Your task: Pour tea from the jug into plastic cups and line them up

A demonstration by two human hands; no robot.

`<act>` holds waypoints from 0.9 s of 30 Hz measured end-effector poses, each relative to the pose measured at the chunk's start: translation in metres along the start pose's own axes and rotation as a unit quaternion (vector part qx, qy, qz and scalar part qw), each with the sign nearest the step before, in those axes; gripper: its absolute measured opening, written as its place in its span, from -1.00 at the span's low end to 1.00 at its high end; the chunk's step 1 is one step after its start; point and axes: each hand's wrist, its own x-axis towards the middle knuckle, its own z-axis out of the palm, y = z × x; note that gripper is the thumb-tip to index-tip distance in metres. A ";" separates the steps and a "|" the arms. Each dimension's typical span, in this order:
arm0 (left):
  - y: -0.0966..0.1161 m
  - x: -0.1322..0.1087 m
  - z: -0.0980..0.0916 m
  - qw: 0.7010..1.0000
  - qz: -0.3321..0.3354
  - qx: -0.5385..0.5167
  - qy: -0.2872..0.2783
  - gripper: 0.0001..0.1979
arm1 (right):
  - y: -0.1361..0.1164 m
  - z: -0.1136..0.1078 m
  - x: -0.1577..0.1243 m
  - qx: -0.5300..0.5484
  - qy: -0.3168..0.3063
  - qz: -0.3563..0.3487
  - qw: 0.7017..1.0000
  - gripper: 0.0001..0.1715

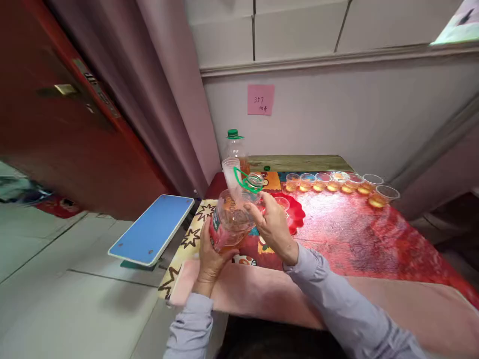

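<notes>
A large clear plastic bottle [234, 214] with a red label is tilted over the near left part of the table, its uncapped mouth pointing up and to the right. Round its neck hangs a green carry ring [247, 185]. My left hand [211, 257] is closed round the lower side of the bottle. With thumb and fingers, my right hand [275, 224] grips it near the neck. Just beyond stands a stack of clear plastic cups [231, 172]. Partly behind my right hand, a red scalloped plate [297, 214] carries a clear cup [282, 203].
Several clear cups [321, 182] of amber drink line the table's back right. A second bottle [235, 145], green-capped, stands at the back left, with a loose green cap [267, 168] nearby. A blue-topped stool [153, 229] is left of the patterned table [352, 239].
</notes>
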 end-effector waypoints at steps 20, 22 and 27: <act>-0.004 0.010 -0.002 0.993 -0.106 -0.024 0.044 0.06 | 0.103 -0.063 0.050 -0.367 -0.209 0.044 0.905 -0.18; -0.004 0.012 -0.002 0.992 -0.115 -0.038 0.045 0.02 | 0.098 -0.055 0.050 -0.378 -0.211 0.052 0.900 -0.22; -0.006 0.018 -0.002 0.991 -0.120 -0.023 0.049 -0.02 | 0.091 -0.051 0.057 -0.391 -0.198 0.073 0.896 -0.27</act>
